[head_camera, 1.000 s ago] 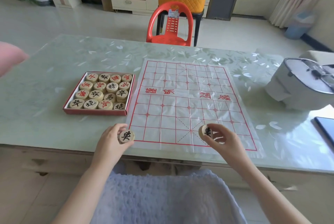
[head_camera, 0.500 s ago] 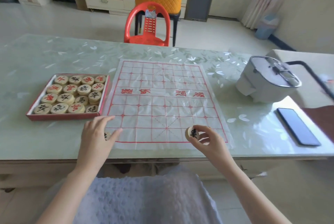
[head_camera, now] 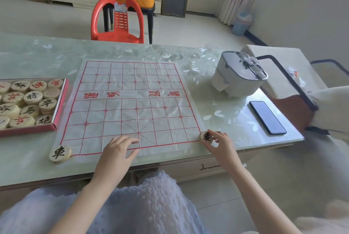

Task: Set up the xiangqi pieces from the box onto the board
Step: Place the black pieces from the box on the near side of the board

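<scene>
Two pieces (head_camera: 60, 153) read 車 (black), both at board (head_camera: 132, 105) corners.

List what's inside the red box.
The box holds round wooden pieces with red or black characters. Its left part is out of frame; any lower layer is hidden.

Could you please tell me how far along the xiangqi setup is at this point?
Barely begun. Done: one black chariot sits on the board's near-left corner, and the left hand is empty. In hand: the right hand holds a second chariot at the near-right corner. Left: the pieces filling the box.
</scene>
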